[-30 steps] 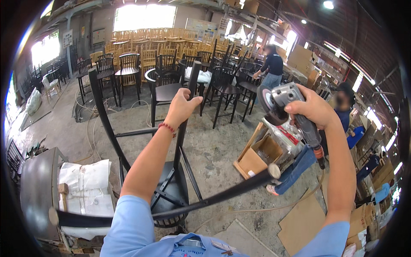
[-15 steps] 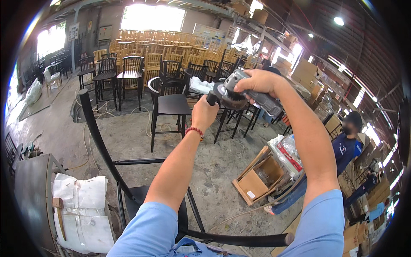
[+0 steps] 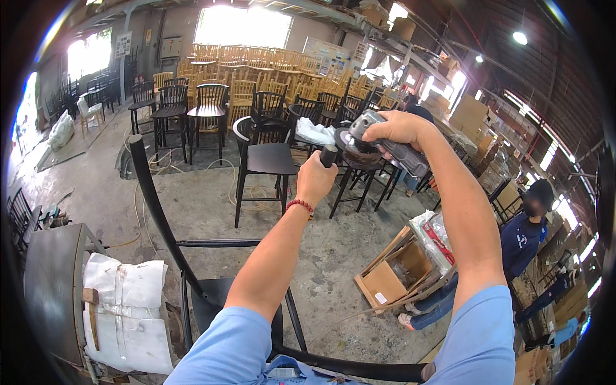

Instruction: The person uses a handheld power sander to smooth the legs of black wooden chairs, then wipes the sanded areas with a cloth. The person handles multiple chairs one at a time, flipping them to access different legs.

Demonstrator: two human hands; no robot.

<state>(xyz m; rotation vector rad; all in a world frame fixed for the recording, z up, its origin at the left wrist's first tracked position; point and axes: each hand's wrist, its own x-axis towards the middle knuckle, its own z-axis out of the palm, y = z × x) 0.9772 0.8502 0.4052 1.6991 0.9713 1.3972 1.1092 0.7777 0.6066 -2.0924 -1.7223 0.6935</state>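
Observation:
My left hand point(image 3: 316, 179) is wrapped round the end of a black chair leg point(image 3: 328, 155), whose round tip sticks up past my fingers. The black wooden chair point(image 3: 208, 308) is tipped over in front of me, another leg point(image 3: 153, 196) rising at the left and one reaching to the lower right. My forearm covers much of the seat and the held leg. In my right hand point(image 3: 403, 130) is a grey angle grinder point(image 3: 404, 156). Its round disc point(image 3: 359, 149) sits just right of the leg tip, with a small gap between them.
A white-wrapped stack point(image 3: 128, 314) stands beside a metal cabinet point(image 3: 54, 289) at the left. Dark bar chairs point(image 3: 266, 158) and pale wooden ones point(image 3: 240, 96) fill the back. At the right are a cardboard box point(image 3: 380, 282) and a person point(image 3: 520, 240). A hose point(image 3: 138, 218) crosses the floor.
The grinder's disc was up against the leg tip and now stands apart from it, to the right. The whole view has shifted slightly. Both hands keep their hold.

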